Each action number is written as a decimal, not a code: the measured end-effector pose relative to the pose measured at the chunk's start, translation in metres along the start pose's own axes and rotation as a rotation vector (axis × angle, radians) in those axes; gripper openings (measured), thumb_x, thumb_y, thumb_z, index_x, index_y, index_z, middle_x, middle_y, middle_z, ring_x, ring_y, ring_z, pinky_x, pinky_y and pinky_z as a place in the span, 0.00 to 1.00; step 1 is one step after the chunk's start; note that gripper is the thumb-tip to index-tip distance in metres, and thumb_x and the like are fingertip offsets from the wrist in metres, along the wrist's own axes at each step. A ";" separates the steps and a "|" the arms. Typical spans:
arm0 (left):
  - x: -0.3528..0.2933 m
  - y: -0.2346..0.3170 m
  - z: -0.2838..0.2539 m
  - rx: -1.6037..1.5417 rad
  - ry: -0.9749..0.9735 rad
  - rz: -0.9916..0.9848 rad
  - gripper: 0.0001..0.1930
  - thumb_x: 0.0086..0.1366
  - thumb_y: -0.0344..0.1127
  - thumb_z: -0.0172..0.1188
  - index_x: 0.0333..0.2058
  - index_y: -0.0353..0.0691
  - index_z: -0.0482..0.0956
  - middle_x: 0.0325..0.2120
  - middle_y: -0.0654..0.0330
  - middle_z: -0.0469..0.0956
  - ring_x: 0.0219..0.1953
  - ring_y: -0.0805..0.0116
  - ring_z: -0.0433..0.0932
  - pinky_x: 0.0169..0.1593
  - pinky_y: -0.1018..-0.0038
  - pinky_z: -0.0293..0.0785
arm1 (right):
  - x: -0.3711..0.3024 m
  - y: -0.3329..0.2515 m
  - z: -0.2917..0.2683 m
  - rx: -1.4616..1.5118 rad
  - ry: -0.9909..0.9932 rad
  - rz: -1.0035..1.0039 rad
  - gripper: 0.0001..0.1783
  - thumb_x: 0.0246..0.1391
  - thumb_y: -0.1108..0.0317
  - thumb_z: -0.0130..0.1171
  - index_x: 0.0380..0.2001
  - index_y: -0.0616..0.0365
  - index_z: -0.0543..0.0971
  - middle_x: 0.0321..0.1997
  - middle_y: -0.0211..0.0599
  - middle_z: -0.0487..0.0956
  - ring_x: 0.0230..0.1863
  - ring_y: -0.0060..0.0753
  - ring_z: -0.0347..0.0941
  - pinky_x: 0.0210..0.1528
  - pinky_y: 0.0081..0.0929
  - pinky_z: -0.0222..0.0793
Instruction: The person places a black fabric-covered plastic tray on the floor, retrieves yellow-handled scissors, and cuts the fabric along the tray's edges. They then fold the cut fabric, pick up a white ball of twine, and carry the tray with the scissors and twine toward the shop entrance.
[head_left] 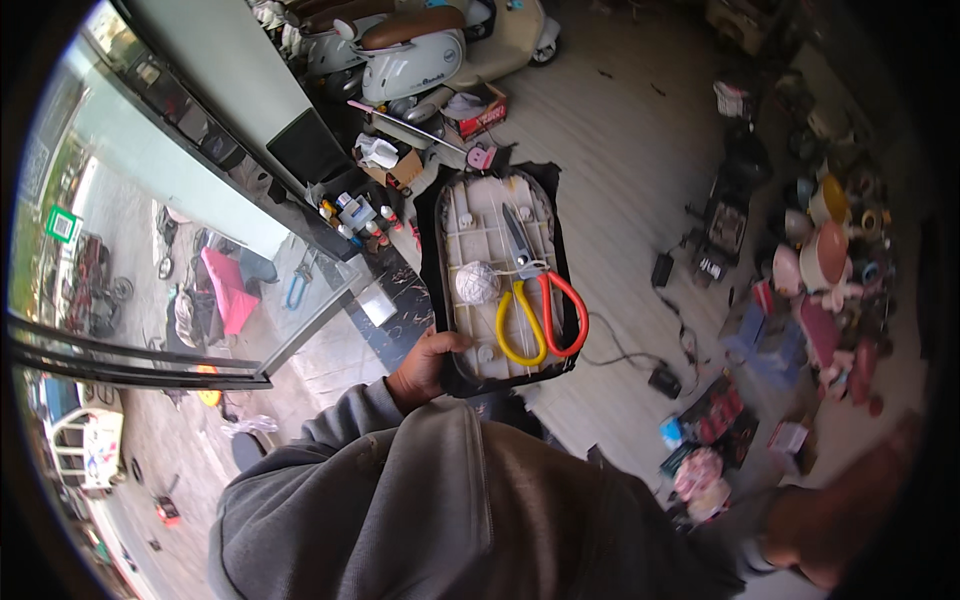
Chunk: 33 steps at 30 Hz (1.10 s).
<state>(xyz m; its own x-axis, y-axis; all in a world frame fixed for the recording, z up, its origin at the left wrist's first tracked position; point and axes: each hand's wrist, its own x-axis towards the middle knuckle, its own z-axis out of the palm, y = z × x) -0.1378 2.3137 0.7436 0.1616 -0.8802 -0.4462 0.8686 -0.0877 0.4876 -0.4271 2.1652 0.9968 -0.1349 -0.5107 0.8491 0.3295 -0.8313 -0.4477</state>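
Note:
My left hand (420, 365) grips the near left edge of an upturned scooter seat (457, 345), thumb on top and the other fingers hidden beneath. The seat shows its pale ribbed plastic base, with black cover material loose around the rim. Resting on the base are a ball of white string (478, 283) and a pair of scissors (545, 310) with one yellow and one red handle. The scissor blades point away from me, and a strand of string runs beside them. Away at the lower right, my right hand (855, 500) is stretched out, dim and smeared, its fingers unclear.
Scooters (415, 60) stand at the far left, near a cardboard box (400, 168) and small bottles (375, 228). A glass door (190, 240) is on the left. Cables (640, 360) lie on the floor; helmets (825, 250) and assorted goods line the right.

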 end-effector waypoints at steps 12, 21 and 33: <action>0.165 0.027 0.068 0.014 0.095 0.200 0.23 0.50 0.21 0.53 0.49 0.29 0.73 0.38 0.50 0.80 0.40 0.59 0.81 0.47 0.65 0.78 | -0.092 0.306 0.064 -0.550 -1.259 0.366 0.33 0.44 0.67 0.68 0.53 0.59 0.66 0.40 0.51 0.76 0.39 0.57 0.74 0.41 0.43 0.72; 0.362 0.042 0.058 -0.096 0.134 0.141 0.21 0.51 0.19 0.53 0.47 0.30 0.74 0.36 0.50 0.80 0.38 0.57 0.81 0.46 0.62 0.78 | -0.081 0.516 0.055 -0.675 -1.348 0.426 0.31 0.43 0.68 0.64 0.51 0.59 0.65 0.36 0.50 0.79 0.33 0.54 0.78 0.33 0.44 0.73; 0.575 -0.118 -0.100 -0.249 0.487 0.293 0.19 0.55 0.18 0.55 0.47 0.35 0.76 0.38 0.56 0.81 0.41 0.62 0.80 0.50 0.69 0.75 | -0.260 0.809 -0.116 -0.362 -1.209 0.976 0.24 0.50 0.78 0.58 0.50 0.61 0.63 0.40 0.44 0.75 0.39 0.40 0.76 0.43 0.32 0.71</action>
<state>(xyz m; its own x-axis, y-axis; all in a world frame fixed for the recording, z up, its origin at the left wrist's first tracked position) -0.1011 1.8649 0.3546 0.5540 -0.5325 -0.6399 0.8296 0.2889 0.4779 -0.2340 1.6002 0.3814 0.8309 -0.5342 -0.1556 -0.4108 -0.4004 -0.8191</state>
